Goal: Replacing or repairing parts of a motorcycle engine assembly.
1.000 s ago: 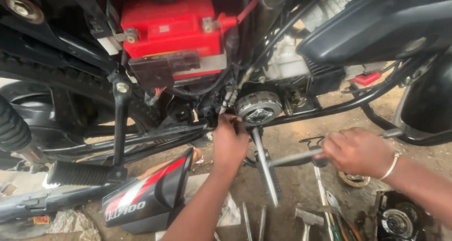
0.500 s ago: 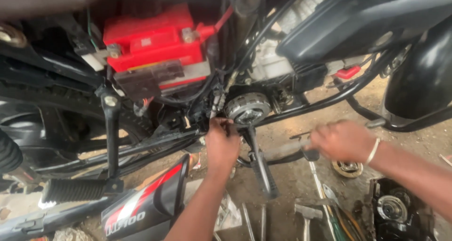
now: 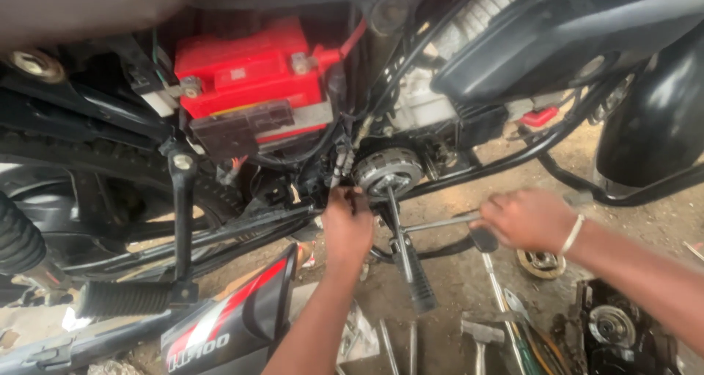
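A stripped motorcycle fills the view, with a red battery in the frame and a round metal clutch assembly exposed low on the engine. My left hand reaches up beside that assembly, fingers closed against parts just left of it; what it grips is hidden. A T-shaped wrench runs from the assembly down to a black handle. My right hand is closed around the right end of the wrench's cross bar.
A black side panel with red and white stripes lies on the ground at the lower left. A ring-shaped part, an engine cover and loose tools lie on the dirt. A black footrest sticks out at left.
The view has shifted, so the bike sits further right and lower in the frame. Both hands stay on the same parts, with the wrench still on the clutch assembly.
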